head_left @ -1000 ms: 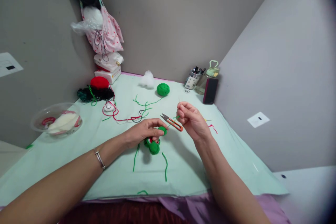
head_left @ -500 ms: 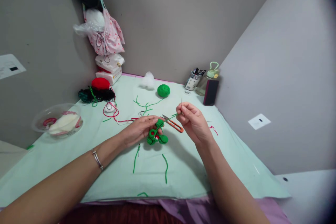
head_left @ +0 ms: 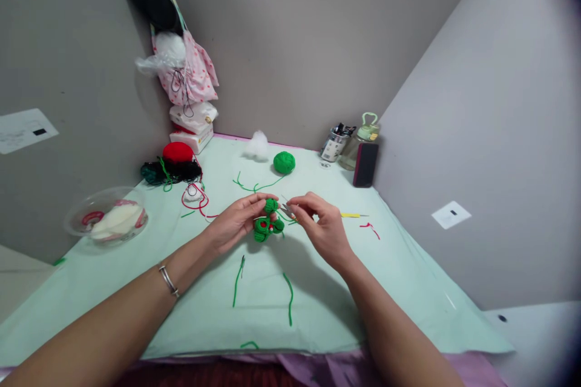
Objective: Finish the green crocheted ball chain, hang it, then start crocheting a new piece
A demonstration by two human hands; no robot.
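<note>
My left hand (head_left: 236, 221) is closed on a small green crocheted piece (head_left: 262, 228) with red and white bits, made of several rounded parts. It holds the piece above the cloth by the upper round part. My right hand (head_left: 320, 221) pinches a thin needle (head_left: 284, 198) close to the right of that part. Green yarn hangs near the right fingers. Beneath the right hand lie scissors (head_left: 287, 212), their orange handles mostly hidden. A yellow-handled thin tool (head_left: 349, 215) rests to the right of the hand.
Cut green yarn pieces (head_left: 289, 299) lie in front. A green yarn ball (head_left: 284, 162) and white stuffing (head_left: 258, 146) are behind. At left are a clear tub (head_left: 75, 208) and red yarn (head_left: 178, 152). A phone (head_left: 365, 165), bottle (head_left: 348, 157) and pen tin (head_left: 333, 146) stand back right.
My right hand has moved left and down, bringing the needle beside the crocheted piece and covering the scissors' handles. The piece is still in my left hand. The view has shifted slightly.
</note>
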